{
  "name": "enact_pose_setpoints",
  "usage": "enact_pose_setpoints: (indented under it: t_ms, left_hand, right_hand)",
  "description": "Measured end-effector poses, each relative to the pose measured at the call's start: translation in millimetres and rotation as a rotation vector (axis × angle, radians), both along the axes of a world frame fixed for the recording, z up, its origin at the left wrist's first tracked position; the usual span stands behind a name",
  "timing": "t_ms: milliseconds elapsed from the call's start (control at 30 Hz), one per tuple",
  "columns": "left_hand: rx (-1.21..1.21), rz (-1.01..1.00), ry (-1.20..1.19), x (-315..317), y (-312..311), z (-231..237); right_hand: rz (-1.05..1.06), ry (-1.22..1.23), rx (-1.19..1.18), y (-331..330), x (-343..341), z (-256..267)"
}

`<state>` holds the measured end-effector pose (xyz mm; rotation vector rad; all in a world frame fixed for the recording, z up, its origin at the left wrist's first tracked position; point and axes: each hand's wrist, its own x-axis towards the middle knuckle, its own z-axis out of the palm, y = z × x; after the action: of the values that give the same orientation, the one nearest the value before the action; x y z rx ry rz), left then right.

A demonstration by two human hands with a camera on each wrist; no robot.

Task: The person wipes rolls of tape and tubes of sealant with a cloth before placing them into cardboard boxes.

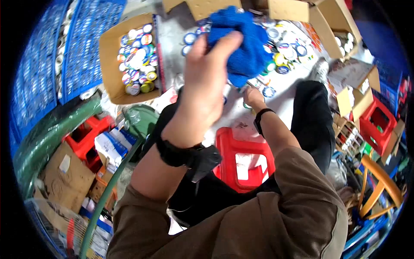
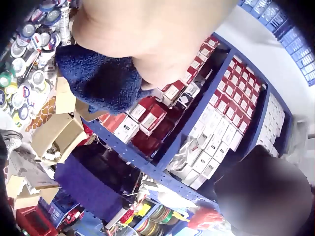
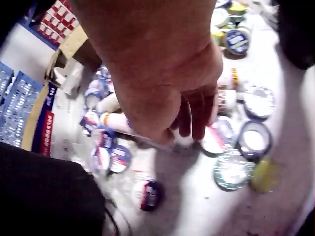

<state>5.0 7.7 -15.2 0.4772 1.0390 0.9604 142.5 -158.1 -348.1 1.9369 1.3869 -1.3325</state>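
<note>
A blue cloth (image 1: 241, 45) hangs from the left hand (image 1: 205, 82), raised above the work surface in the head view. In the left wrist view the left hand (image 2: 147, 44) grips the cloth (image 2: 101, 78), its fingertips mostly hidden. Low over the white surface, the right hand (image 1: 255, 98) is among scattered tape rolls (image 1: 268, 91). The right wrist view has the right hand (image 3: 167, 103) with fingers pointing down beside a tape roll (image 3: 255, 140) and a pale tube-like stack (image 3: 115, 121); whether it pinches something is unclear.
A cardboard box (image 1: 108, 77) full of rolls stands at the left, beside blue crates (image 1: 84, 56). Open boxes (image 1: 353, 73) lie at the right. A red stool (image 1: 224, 151) is between the legs. Shelves of red and white boxes (image 2: 236, 98) show in the left wrist view.
</note>
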Motion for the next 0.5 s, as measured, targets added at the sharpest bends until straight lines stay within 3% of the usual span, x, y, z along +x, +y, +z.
enact_pose_setpoints:
  t_ms: [33, 133, 233, 400, 433, 500]
  left_hand:
    - [0.036, 0.014, -0.002, 2, 2, -7]
    - [0.010, 0.014, -0.108, 8, -3, 2]
    - [0.011, -0.051, -0.086, 10, -5, -5]
    - [0.102, -0.121, 0.133, 9, -16, -16]
    - [-0.022, -0.054, 0.049, 14, -12, -14]
    - [-0.037, -0.045, 0.068, 17, -11, -21]
  right_hand:
    - [-0.181, -0.064, 0.149, -24, 11, -10]
    - [-0.597, -0.239, 0.219, -53, 35, 4]
    - [-0.742, -0.338, 0.336, -82, 55, -25]
    - [-0.706, -0.322, 0.321, -65, 68, -39]
    - [-0.670, -0.320, 0.274, -58, 68, -38]
    - [-0.618, -0.374, 0.218, -52, 67, -49]
